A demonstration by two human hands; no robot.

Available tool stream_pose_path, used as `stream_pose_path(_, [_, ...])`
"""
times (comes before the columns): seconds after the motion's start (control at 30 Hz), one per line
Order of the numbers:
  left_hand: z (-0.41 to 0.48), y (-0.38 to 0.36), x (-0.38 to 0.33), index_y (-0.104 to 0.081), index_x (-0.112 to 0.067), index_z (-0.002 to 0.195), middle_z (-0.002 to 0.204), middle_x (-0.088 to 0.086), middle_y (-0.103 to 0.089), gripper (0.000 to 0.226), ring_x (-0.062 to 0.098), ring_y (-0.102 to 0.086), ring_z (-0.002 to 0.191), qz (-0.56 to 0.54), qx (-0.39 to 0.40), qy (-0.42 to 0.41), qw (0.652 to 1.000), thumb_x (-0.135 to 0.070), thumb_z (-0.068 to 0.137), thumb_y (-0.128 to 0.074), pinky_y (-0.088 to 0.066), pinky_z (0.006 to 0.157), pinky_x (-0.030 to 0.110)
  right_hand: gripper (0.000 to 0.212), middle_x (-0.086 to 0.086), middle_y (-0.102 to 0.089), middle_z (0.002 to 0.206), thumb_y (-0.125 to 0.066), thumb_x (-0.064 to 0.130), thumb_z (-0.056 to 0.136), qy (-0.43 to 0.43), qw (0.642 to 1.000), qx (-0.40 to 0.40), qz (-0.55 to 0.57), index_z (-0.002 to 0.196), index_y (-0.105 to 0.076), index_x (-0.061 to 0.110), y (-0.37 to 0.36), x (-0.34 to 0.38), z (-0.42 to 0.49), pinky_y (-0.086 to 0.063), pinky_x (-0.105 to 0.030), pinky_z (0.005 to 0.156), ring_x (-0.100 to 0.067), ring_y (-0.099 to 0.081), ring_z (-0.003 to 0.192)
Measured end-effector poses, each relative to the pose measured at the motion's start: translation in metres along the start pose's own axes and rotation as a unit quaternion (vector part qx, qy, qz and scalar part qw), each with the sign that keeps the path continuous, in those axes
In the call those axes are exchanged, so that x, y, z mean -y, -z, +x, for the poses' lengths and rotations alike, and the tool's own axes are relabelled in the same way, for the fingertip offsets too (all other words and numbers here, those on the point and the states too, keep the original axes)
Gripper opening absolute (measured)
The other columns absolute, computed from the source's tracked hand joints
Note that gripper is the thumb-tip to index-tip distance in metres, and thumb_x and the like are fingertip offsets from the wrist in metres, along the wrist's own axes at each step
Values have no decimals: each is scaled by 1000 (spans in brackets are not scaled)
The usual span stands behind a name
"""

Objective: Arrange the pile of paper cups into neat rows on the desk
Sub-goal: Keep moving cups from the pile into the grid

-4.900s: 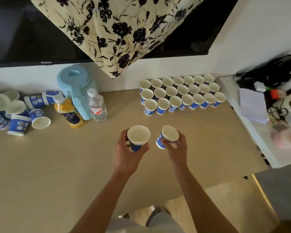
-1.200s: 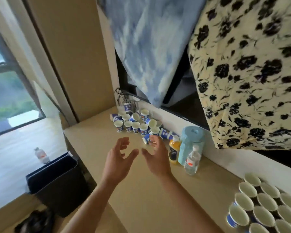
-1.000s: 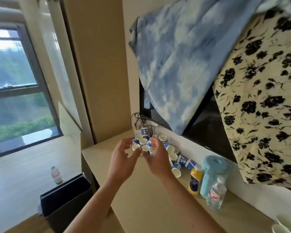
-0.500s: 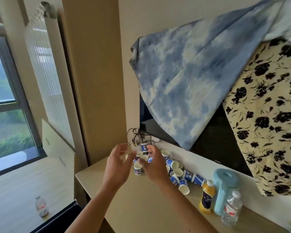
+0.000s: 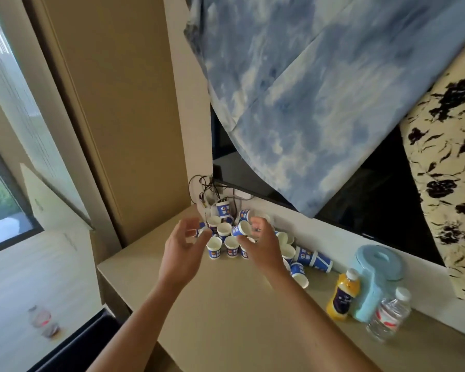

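Hovering at the pile of paper cups point(image 5: 221, 246) on the surface point(image 5: 239, 318), the right hand point(image 5: 263, 248) pinched one tilted cup point(image 5: 238, 229); the left hand point(image 5: 181, 253), fingers loosely spread, held nothing just beside it.

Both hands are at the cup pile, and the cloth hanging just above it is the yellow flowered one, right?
Not quite. The head view shows the blue-and-white cloth above the cup pile; the yellow flowered cloth hangs further right. The left hand and the right hand, which pinches a cup, are at the pile.
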State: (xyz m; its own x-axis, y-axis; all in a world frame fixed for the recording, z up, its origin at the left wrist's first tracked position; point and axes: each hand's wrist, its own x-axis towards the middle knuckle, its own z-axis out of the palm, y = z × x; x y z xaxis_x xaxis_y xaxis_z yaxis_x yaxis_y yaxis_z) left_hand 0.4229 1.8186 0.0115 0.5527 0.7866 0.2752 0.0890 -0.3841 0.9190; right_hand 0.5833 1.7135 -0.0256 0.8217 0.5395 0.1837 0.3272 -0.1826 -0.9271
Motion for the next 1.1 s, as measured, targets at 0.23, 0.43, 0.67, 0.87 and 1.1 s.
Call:
stream_pose_path(0.23, [34, -15, 79, -62, -24, 119, 116, -13, -66, 42, 11, -63, 110, 21, 62, 74, 995, -46, 84, -71, -54, 86, 32, 50, 7, -62, 119, -79, 27, 83, -86, 996, -8, -28, 127, -57, 18, -30, -60, 18, -43, -10, 79, -9, -61, 107])
stream_pose_path(0.43, [66, -36, 146, -62, -21, 122, 118, -8, -67, 34, 12, -64, 110, 38, 153, 113, 981, -32, 92, -72, -56, 87, 35, 55, 2, -58, 125, -78, 15, 83, -185, 980, -35, -65, 133, -55, 11, -54, -115, 20, -48, -29, 91, -17, -63, 109])
stream_pose_path(0.67, [93, -64, 179, -64, -21, 119, 115, -6, -67, 53, 15, -65, 108, 4, 244, 156, 957, -50, 74, -68, -54, 83, 29, 58, -11, -65, 123, -79, 23, 78, -318, 935, -104, -115, 130, -56, 12, -74, -163, 22, -50, -40, 97, -29, -64, 111])
stream_pose_path(0.87, [117, -97, 232, -66, -27, 112, 110, -11, -68, 58, 12, -67, 104, -26, 307, 191, 932, -63, 66, -66, -56, 80, 31, 68, -11, -58, 136, -80, 35, 82, -435, 866, -232, -86, 137, -51, 8, -78, -222, 72, -45, -38, 102, -29, -56, 126])
stream_pose_path(1.1, [123, -92, 276, -65, -30, 109, 111, -10, -68, 34, 9, -67, 104, -21, 341, 215, 915, -45, 79, -69, -53, 75, 23, 80, -16, -58, 137, -80, 41, 82, -488, 820, -288, -75, 142, -42, 5, -96, -265, 117, -46, -37, 96, -34, -60, 121])
